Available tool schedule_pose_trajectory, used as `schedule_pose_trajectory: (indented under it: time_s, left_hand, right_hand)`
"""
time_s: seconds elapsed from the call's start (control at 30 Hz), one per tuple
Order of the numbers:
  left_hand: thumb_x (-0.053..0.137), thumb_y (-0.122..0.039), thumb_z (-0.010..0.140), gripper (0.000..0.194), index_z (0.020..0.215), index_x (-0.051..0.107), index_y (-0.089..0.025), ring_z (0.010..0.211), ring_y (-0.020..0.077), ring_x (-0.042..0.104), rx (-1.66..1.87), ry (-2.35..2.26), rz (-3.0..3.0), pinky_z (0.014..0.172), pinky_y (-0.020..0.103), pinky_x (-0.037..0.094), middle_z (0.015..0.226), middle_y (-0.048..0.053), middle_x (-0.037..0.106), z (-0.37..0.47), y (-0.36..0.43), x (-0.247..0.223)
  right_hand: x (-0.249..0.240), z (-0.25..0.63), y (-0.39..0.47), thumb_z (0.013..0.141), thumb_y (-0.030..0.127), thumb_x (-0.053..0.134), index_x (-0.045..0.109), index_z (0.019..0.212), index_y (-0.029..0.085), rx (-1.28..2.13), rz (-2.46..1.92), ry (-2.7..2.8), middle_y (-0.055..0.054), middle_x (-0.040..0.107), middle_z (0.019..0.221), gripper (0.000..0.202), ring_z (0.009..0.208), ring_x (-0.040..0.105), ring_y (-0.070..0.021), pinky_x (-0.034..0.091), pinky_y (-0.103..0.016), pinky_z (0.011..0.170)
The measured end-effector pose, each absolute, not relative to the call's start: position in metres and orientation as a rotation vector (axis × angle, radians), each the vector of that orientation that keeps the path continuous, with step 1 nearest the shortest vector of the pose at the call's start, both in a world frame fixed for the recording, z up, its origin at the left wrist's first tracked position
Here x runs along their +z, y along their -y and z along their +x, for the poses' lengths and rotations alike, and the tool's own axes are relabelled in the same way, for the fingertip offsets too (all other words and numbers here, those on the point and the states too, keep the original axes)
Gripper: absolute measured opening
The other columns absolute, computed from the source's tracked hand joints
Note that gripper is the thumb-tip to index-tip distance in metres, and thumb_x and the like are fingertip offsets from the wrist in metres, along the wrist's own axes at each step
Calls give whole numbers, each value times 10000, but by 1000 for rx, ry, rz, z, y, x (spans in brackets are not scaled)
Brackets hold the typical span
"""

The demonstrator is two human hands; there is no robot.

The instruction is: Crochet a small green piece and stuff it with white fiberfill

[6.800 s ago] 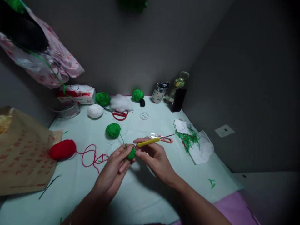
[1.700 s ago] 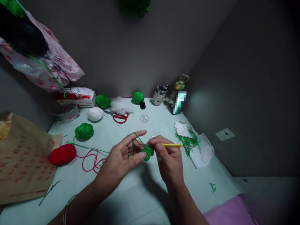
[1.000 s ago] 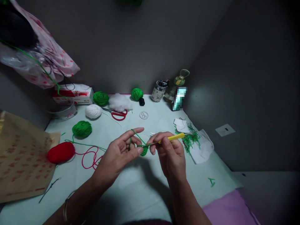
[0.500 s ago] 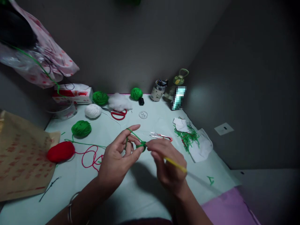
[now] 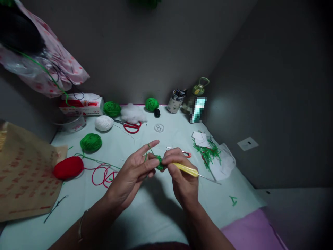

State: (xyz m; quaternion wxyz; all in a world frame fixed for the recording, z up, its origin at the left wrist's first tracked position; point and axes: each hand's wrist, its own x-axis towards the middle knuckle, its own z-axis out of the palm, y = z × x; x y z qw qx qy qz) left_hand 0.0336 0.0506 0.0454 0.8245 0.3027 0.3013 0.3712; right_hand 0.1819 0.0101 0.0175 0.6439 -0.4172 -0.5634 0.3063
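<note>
My left hand [image 5: 135,170] pinches a small piece of green crochet work [image 5: 159,163] between thumb and fingers. Green yarn [image 5: 151,150] loops over its raised index finger. In my right hand [image 5: 183,180] is a crochet hook [image 5: 186,169] with a yellow handle, its rear metal shaft pointing right. The hook's tip is at the green piece, hidden by the fingers. A green yarn ball [image 5: 91,142] lies to the left, its strand running toward my left hand. Just beyond my right hand lie small snips [image 5: 186,154], partly covered by it.
Left are a red yarn ball [image 5: 69,168] with loose loops and a paper bag [image 5: 28,177]. At the back stand red-handled scissors [image 5: 132,127], white stuffing [image 5: 133,114], a pen can [image 5: 176,101] and a phone [image 5: 198,109]. Green yarn scraps [image 5: 208,150] lie right.
My right hand has drawn slightly left and the hook has swung to a flatter angle. My left hand has turned, its thumb now over the green piece.
</note>
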Motion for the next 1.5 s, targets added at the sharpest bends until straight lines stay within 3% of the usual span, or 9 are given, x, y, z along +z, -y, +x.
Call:
schedule_pose_trajectory:
  time_s: [0.17,0.43,0.6,0.83,1.0,1.07,1.13,1.27,1.5]
  left_hand:
    - [765,-204,846,575,1388,576,-170,548,28,353,774,-633,610,577,146,383,730,-48,532,31,-53,44]
    - [727,-201,866,454,1314,654,-212,655,50,432,783,-596,699,584,141,361,854,-12,568,29,-51,42]
    - [764,-270,858,505,1343,624,-252,835,100,526,873,-672,845,786,192,422,924,-5,622,33,-48,39]
    - [791,-246,820,523,1324,651,-221,733,89,528,909,-697,764,751,202,445,844,-13,620,35,-45,37]
    - [751,-204,846,365,1210,738,-189,471,7,239,792,-600,577,547,134,363,677,-76,489,29,-51,40]
    - [759,-194,838,363,1200,743,-212,551,15,394,844,-610,624,616,127,396,745,-50,566,29,-51,40]
    - [778,-203,826,391,1212,735,-247,787,74,557,866,-611,721,775,164,440,912,-4,666,30,-49,40]
    - [746,-277,873,361,1232,722,-302,1000,145,571,825,-615,928,889,232,419,1071,17,697,31,-47,36]
    - [743,-325,860,332,1191,740,-300,882,163,536,840,-739,1005,793,269,399,965,12,629,25,-49,34]
  right_hand:
    - [22,190,-7,989,164,532,726,1123,268,548,-1005,1360,-41,678,906,257,827,625,-172,546,-352,746]
    - [24,197,-16,1014,250,511,723,969,231,849,-812,1176,-31,659,876,217,736,622,-144,523,-313,661]
    - [24,190,-14,994,160,534,729,1089,281,549,-971,1451,-49,736,1009,248,958,656,-196,553,-357,763]
    - [18,188,-9,896,81,657,658,1315,313,-55,-1027,1753,-71,720,1040,479,928,677,-210,582,-372,767]
    - [28,193,-11,983,140,536,743,1087,311,415,-969,1372,-35,708,914,288,795,629,-178,545,-359,695]
    - [32,193,-13,993,192,543,757,1002,291,611,-897,1258,-27,696,881,237,739,600,-160,509,-322,630]
    - [32,191,-15,981,216,581,767,993,282,716,-875,1290,-29,711,910,198,820,630,-170,520,-331,701]
    - [27,192,-17,975,225,603,770,1010,281,768,-918,1256,-22,726,926,179,859,644,-161,518,-314,759]
    - [25,197,-17,1003,308,551,725,940,208,929,-892,1083,-51,734,890,211,728,649,-151,540,-304,679]
